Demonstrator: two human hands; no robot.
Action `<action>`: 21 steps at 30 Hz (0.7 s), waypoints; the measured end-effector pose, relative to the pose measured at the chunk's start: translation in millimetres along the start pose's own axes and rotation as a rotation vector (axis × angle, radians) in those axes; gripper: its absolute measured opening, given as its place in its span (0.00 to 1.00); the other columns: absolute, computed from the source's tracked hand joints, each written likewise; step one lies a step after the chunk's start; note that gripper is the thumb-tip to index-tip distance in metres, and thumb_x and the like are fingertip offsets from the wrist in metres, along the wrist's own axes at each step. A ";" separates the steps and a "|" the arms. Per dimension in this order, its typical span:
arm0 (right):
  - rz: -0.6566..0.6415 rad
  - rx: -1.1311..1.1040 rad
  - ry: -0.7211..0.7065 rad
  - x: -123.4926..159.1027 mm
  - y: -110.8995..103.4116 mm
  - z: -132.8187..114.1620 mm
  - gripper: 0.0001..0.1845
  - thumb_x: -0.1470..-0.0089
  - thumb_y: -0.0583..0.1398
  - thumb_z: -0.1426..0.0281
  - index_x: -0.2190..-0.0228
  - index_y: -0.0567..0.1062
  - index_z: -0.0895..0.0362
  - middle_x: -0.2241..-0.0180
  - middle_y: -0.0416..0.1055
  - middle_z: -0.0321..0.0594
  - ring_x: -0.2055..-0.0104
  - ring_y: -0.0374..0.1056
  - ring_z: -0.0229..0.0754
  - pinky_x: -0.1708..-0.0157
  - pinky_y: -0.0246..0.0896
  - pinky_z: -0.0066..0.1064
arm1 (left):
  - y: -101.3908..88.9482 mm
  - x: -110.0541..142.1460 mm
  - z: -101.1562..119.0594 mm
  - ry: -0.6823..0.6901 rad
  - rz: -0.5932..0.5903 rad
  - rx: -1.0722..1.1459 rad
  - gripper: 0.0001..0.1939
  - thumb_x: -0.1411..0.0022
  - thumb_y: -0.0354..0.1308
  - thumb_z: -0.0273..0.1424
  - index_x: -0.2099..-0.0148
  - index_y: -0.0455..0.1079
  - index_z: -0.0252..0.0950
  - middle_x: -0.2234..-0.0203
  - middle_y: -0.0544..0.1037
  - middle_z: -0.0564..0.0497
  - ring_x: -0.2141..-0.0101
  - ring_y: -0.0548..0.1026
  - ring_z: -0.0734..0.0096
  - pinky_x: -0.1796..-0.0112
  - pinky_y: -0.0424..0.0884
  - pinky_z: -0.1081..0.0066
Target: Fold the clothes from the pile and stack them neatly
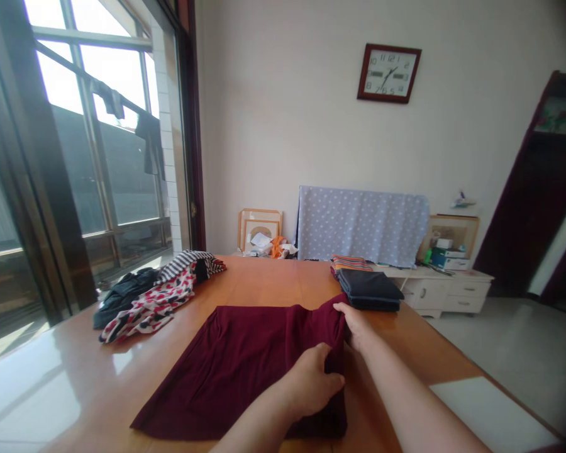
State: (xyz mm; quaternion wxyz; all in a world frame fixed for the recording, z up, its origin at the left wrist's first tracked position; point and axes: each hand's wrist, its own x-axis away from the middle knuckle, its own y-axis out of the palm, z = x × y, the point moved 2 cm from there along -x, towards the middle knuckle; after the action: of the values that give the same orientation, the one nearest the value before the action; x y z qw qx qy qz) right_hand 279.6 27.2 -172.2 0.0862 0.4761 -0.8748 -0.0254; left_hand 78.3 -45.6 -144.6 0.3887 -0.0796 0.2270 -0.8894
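We're working a maroon cloth (236, 371) flat on the desk (264, 283), lol
Left hand (309, 384) and right hand (353, 327) are pinching its right edge; folded dark clothes (370, 289) are stacked nearby, loose pile (146, 302) still unfolded.

A square red clock (389, 73) hangs on the pale wall (283, 113). Bright sun comes in through a big window (108, 82) on the left, with dark clothes (149, 145) hanging by it. A blue cloth with white dots (362, 226) hangs near a low white cabinet (446, 292) on the light floor (514, 358).
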 end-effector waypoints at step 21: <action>0.014 0.144 -0.065 -31.0 -69.1 11.8 0.04 0.63 0.61 0.70 0.77 0.72 0.57 0.82 0.69 0.33 0.78 0.61 0.37 0.77 0.53 0.27 | -18.3 -12.8 -30.1 0.093 0.073 -0.500 0.27 0.36 0.54 0.47 0.38 0.68 0.43 0.36 0.64 0.46 0.34 0.52 0.47 0.36 0.43 0.48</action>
State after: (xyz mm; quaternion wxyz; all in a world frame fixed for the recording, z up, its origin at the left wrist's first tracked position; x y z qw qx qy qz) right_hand 351.3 15.0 -196.5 0.0236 0.4740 -0.8799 0.0227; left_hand 65.5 -15.1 -162.2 0.3782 -0.1239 0.4601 -0.7937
